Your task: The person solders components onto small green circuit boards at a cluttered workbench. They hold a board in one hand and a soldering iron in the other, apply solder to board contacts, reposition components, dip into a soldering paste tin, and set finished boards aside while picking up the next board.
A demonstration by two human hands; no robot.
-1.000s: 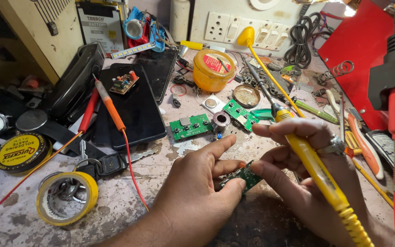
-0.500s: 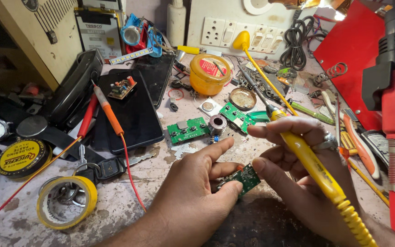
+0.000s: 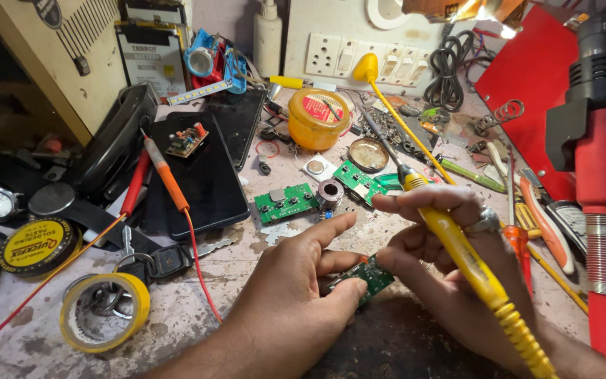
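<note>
Small green board (image 3: 372,275) sits low-centre on the bench, pinched between left hand (image 3: 296,295) and right hand (image 3: 450,260), and it shows a bit more between the fingertips than half a second ago, otherwise the grip is unchanged, so work on the board looks ongoing. Right hand is also clamped on a yellow iron (image 3: 457,253), whose tip has barely moved. Count: two more boards at 11 o'clock (image 3: 285,203) (image 3: 357,180), one tiny board (image 3: 186,140) on the phone, a second iron (image 3: 401,123) at 12, one tape roll (image 3: 104,311) at 9.

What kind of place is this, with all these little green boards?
Probably an electronics repair bench: the right hand holds a yellow soldering iron, green circuit boards lie about, and a switch panel stands behind.
</note>
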